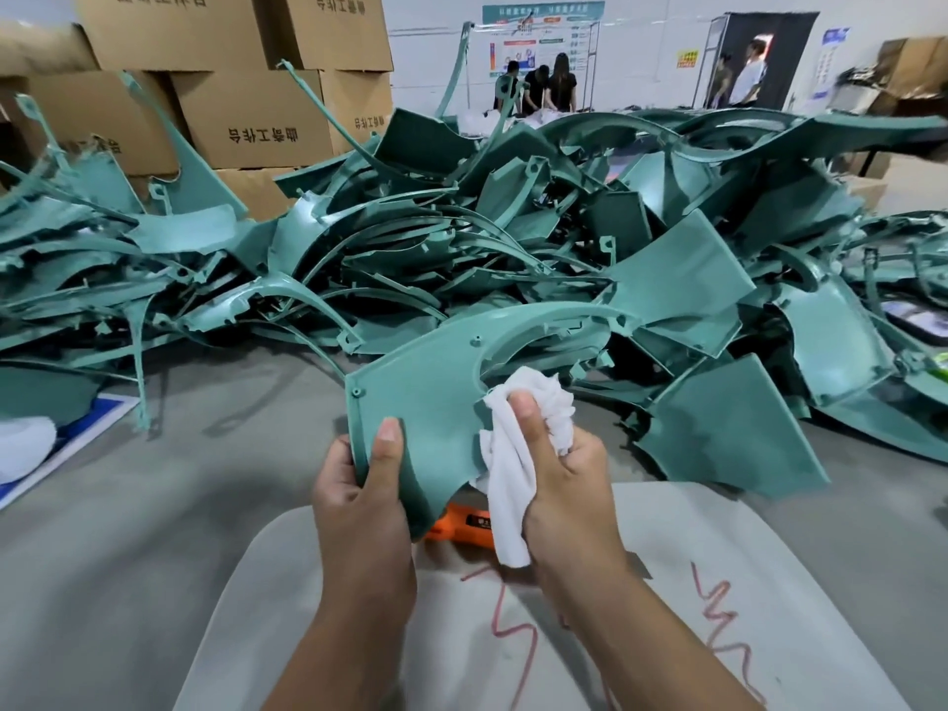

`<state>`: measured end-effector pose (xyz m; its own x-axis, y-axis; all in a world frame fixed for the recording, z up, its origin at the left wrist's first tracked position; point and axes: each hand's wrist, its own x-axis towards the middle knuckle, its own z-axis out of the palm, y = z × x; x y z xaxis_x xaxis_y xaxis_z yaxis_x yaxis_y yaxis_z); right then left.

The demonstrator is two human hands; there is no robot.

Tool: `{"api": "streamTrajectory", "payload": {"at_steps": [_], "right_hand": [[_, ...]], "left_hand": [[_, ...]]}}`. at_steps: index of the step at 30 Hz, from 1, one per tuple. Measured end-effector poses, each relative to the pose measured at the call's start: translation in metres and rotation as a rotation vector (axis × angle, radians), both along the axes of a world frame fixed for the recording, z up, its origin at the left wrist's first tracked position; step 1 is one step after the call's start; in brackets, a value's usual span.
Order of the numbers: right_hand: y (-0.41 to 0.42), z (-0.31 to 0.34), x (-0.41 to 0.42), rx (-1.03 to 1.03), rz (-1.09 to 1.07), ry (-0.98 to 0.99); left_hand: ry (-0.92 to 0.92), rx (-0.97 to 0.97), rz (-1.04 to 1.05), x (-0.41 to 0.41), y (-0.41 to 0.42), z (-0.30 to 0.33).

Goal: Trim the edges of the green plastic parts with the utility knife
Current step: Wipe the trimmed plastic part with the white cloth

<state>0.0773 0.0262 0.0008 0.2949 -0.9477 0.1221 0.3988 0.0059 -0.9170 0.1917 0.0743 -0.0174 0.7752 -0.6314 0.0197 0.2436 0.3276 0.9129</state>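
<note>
Above the table [154,531], the left hand [361,510] grips a green part [431,397]; the right hand [564,484] clutches a white cloth [518,454] against it, knife [461,526] lying beneath.

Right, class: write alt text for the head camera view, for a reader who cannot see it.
A person's left hand holds a green plastic part by its lower edge while the right hand presses a white cloth against it. An orange utility knife lies beneath on a grey pad, before a heap of green parts.
</note>
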Motion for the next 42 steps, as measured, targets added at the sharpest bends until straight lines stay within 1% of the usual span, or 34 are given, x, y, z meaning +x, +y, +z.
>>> {"api": "streamTrajectory", "payload": {"at_steps": [2,4,8,11,14,17,19,21,22,24,26,27,29,30,31,32,33,35,36,37,38,40,42], "right_hand": [[0.005,-0.002,0.002,-0.039,-0.015,0.026],[0.011,-0.005,0.006,-0.096,0.025,0.057],[0.017,-0.009,0.013,-0.159,0.101,0.072],[0.019,-0.014,0.017,-0.178,0.117,0.114],[0.018,-0.016,0.02,-0.259,0.062,0.265],[0.01,-0.013,0.012,-0.426,0.028,0.445],[0.005,-0.011,0.004,-0.555,0.029,0.543],[-0.005,-0.009,-0.006,-0.672,-0.034,0.635],[-0.012,-0.008,-0.011,-0.673,-0.074,0.658],[-0.025,-0.005,-0.023,-0.555,-0.069,0.653],[-0.033,-0.001,-0.036,-0.471,-0.092,0.633],[-0.036,-0.001,-0.042,-0.45,-0.153,0.582],[-0.039,0.005,-0.057,-0.356,-0.338,0.371],[-0.043,0.007,-0.068,-0.342,-0.441,0.347],[-0.046,0.01,-0.078,-0.384,-0.523,0.418],[-0.051,0.011,-0.089,-0.441,-0.567,0.588],[-0.056,0.012,-0.098,-0.484,-0.553,0.818],[-0.06,0.014,-0.107,-0.478,-0.389,1.326],[-0.058,0.017,-0.106,-0.437,-0.285,1.508],[-0.056,0.019,-0.104,-0.392,-0.193,1.625],[-0.053,0.022,-0.103,-0.356,-0.132,1.689],[-0.047,0.032,-0.102,-0.361,-0.114,1.741],[-0.039,0.046,-0.099,-0.447,-0.14,1.805]], "left_hand": [[0.031,-0.004,0.039,-0.003,-0.001,-0.001],[0.06,-0.014,0.079,-0.005,-0.003,-0.001],[-0.011,0.011,0.166,-0.008,-0.004,-0.005],[0.043,0.013,0.193,-0.009,-0.004,-0.008],[0.128,0.019,0.201,-0.008,-0.005,-0.005],[0.19,0.0,0.215,-0.001,-0.007,0.0],[0.25,0.039,0.259,0.009,-0.008,0.001],[0.228,0.081,0.284,0.015,-0.008,-0.002],[0.184,0.107,0.293,0.015,-0.008,-0.003],[0.097,0.153,0.327,0.013,-0.008,-0.007],[0.053,0.164,0.341,0.012,-0.008,-0.009],[0.053,0.164,0.348,0.013,-0.008,-0.01],[0.079,0.171,0.382,0.019,-0.006,-0.009],[0.093,0.176,0.399,0.021,-0.005,-0.007],[0.114,0.17,0.41,0.023,-0.003,-0.005],[0.147,0.162,0.417,0.023,-0.003,-0.003],[0.198,0.15,0.416,0.023,-0.001,-0.001],[0.284,0.146,0.397,0.023,0.0,0.001],[0.305,0.141,0.387,0.023,0.002,0.002],[0.316,0.129,0.378,0.025,0.003,0.002],[0.326,0.115,0.369,0.026,0.005,0.002],[0.313,0.097,0.354,0.028,0.009,0.0],[0.259,0.088,0.352,0.03,0.019,-0.002]]}}
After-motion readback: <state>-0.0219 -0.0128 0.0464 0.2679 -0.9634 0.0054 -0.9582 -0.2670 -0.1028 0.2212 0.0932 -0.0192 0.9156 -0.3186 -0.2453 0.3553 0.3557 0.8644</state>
